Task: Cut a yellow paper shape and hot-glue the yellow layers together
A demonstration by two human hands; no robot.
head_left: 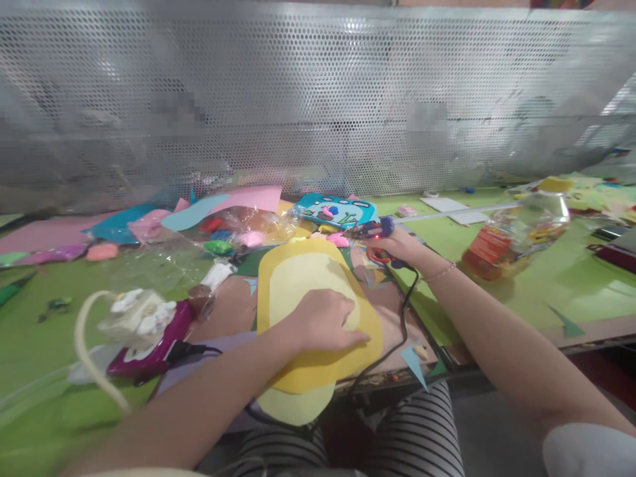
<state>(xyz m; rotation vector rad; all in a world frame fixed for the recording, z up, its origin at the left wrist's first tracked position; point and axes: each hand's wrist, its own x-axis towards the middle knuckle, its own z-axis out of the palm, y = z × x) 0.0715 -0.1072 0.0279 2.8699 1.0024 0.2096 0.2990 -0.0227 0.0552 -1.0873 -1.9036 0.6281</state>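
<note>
My left hand (325, 320) presses flat on a pale yellow oval foam piece (298, 278) that lies on a darker yellow foam sheet (370, 328) at the table's near edge. My right hand (397, 246) grips a blue glue gun (370, 230) just beyond the sheet's far right corner, nozzle pointing left, its black cord (405, 311) trailing down toward my lap. A blue decorated foam craft (342, 211) lies just behind the gun.
A green table (497, 291) holds a tipped clear bottle with a red label (517, 235) at right, a maroon object (149, 351) and white tape holder at left, clear plastic wrap with coloured bits (233, 228), and pink and blue paper sheets. A perforated metal screen (318, 99) stands behind.
</note>
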